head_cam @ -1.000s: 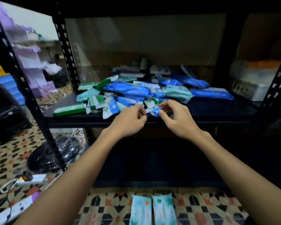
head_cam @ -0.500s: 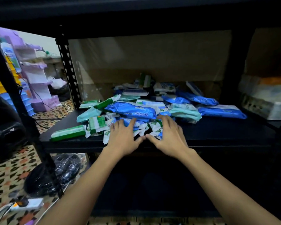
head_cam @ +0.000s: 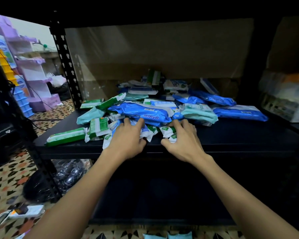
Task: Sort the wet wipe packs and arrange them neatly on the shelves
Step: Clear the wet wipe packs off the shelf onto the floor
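Note:
A loose pile of wet wipe packs lies on the black shelf board (head_cam: 231, 135). On top is a long blue pack (head_cam: 145, 112), with teal packs (head_cam: 198, 112), another blue pack (head_cam: 240, 112) and a green pack (head_cam: 66, 137) around it. Small white-and-green packs (head_cam: 167, 131) lie at the pile's front edge. My left hand (head_cam: 128, 138) curls over small packs just under the long blue pack. Beside it my right hand (head_cam: 183, 140) closes on the small white-and-green packs, thumb at the shelf's front edge. The packs under my palms are hidden.
A perforated black upright (head_cam: 66, 66) stands at the shelf's left, with a dark lower shelf below. A black bag (head_cam: 59, 183) and a power strip (head_cam: 26, 211) lie on the patterned floor. Boxes (head_cam: 283, 100) sit at the right. Two teal packs (head_cam: 167, 236) lie on the floor.
My hands went from pinching one small pack to lying flat on the pile's front. Now their fingers curl around the small packs. The view moved closer and higher.

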